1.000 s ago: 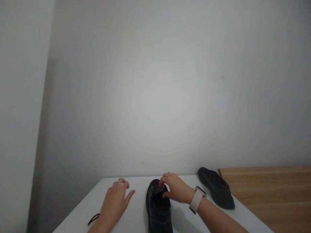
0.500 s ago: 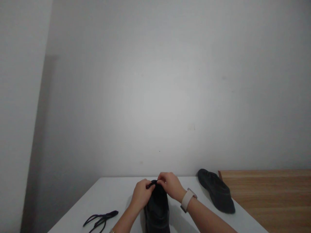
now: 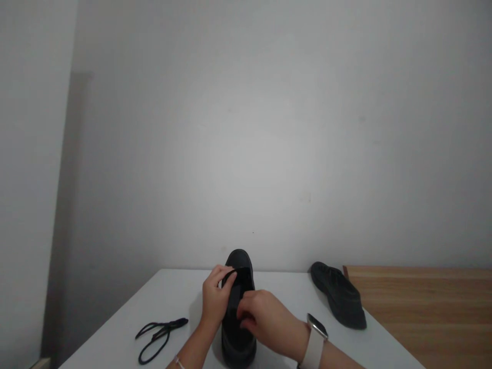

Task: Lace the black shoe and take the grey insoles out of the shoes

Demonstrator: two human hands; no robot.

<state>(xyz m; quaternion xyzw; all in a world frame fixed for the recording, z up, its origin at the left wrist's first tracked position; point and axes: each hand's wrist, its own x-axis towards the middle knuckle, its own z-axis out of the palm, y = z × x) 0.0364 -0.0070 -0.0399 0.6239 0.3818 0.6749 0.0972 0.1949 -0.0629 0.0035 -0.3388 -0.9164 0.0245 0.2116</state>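
A black shoe (image 3: 239, 348) stands on the white table in front of me, its toe pointing away. At its left edge, near the front of the opening, my left hand (image 3: 216, 292) grips the upper between thumb and fingers. My right hand (image 3: 265, 318) reaches over the opening from the right, its fingers curled and closed. What those fingers pinch is dark and cannot be made out against the shoe's black inside. A watch with a pale strap (image 3: 315, 341) is on my right wrist.
A bundled black shoelace (image 3: 161, 330) lies on the white table (image 3: 180, 292) at the left. The other black shoe (image 3: 338, 294) rests near the right edge, beside a wood-grain panel (image 3: 415, 307). A pale wall (image 3: 249, 154) rises behind the table.
My right hand has moved from the front of the shoe's opening back toward me, over the inside. The left hand still grips the upper. More of the shoe's toe and heel shows.
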